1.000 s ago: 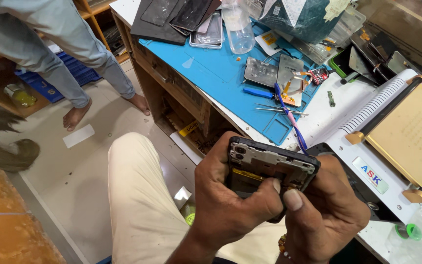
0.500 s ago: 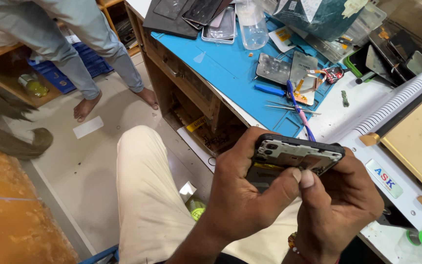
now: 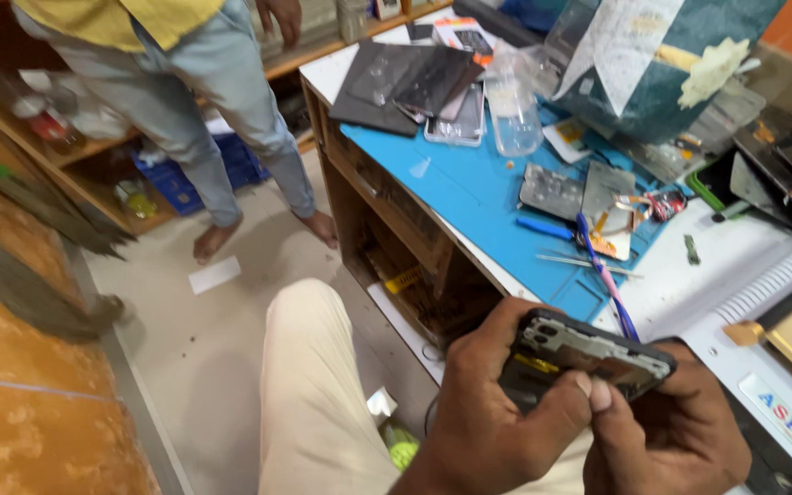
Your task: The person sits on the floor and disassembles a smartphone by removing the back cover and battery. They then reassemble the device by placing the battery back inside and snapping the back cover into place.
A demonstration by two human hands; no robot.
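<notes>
Both my hands hold an opened black phone body [image 3: 598, 353] at the lower right, over my lap. My left hand [image 3: 497, 422] wraps around its near side, thumb pressed on the frame's edge. Under the far end, my right hand [image 3: 666, 440] grips it, thumb meeting the left thumb on the frame. The phone's inner metal parts face up. My leg in light trousers [image 3: 313, 394] lies below.
A desk with a blue work mat [image 3: 469, 197] carries phone parts, tweezers, a blue-handled tool [image 3: 602, 275], a clear plastic bottle [image 3: 513, 115] and dark panels [image 3: 405, 82]. A white machine [image 3: 763, 385] stands at the right. Another person stands barefoot [image 3: 203, 119] on the floor by wooden shelves.
The view has swung down and right, so the desk and standing person sit lower in view. My hands keep the same grip on the phone body, thumbs shifting slightly along its edge.
</notes>
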